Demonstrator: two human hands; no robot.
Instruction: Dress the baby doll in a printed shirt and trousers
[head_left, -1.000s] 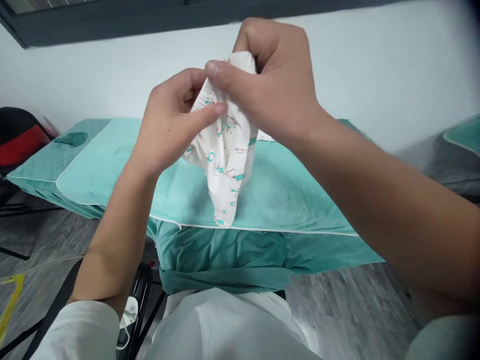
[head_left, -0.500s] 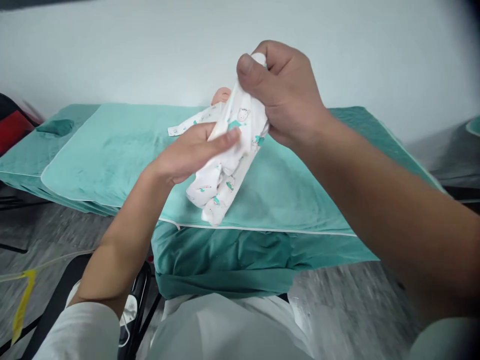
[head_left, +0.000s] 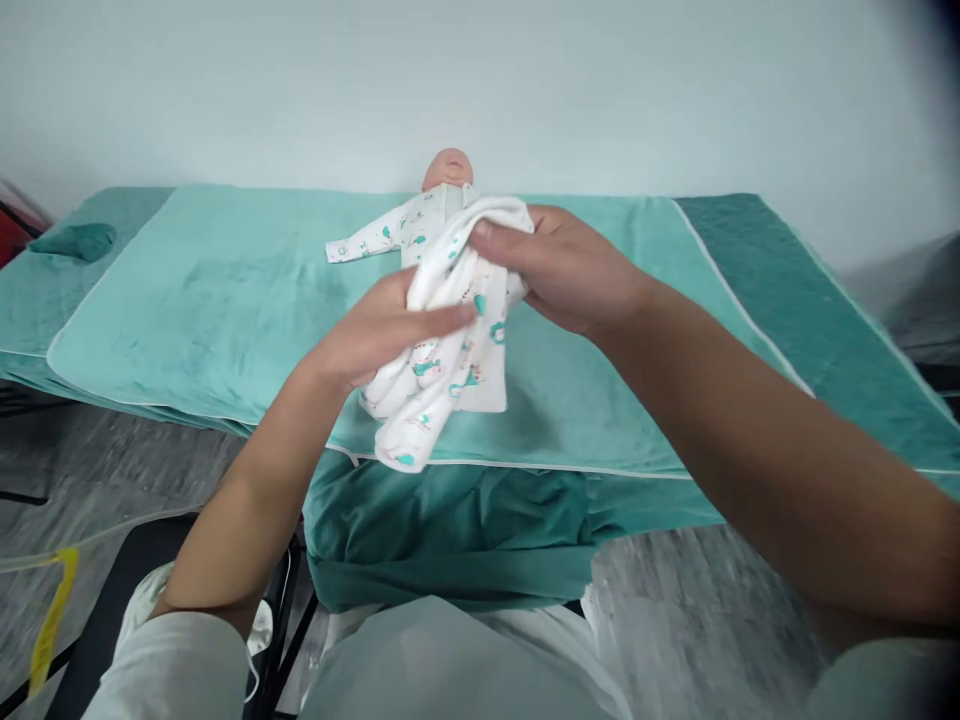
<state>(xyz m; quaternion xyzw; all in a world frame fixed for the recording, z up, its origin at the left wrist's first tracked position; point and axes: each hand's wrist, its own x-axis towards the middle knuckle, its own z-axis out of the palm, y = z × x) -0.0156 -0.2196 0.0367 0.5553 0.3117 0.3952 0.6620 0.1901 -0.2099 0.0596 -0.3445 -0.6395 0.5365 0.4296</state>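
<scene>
The left hand (head_left: pixel 382 330) and right hand (head_left: pixel 574 268) both pinch the small printed cloth (head_left: pixel 442 365) above the green bed (head_left: pixel 240 300), in front of the doll (head_left: pixel 450 168), maybe so the cloth's loose end hangs down, though folds hide some fingers.

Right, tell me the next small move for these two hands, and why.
Probably a gentle sideways pull to open out the printed garment: the right hand grips it near its top, the left hand has it between thumb and fingers lower down, and the cloth between them hangs in folds, partly hiding the clothed doll behind.
</scene>
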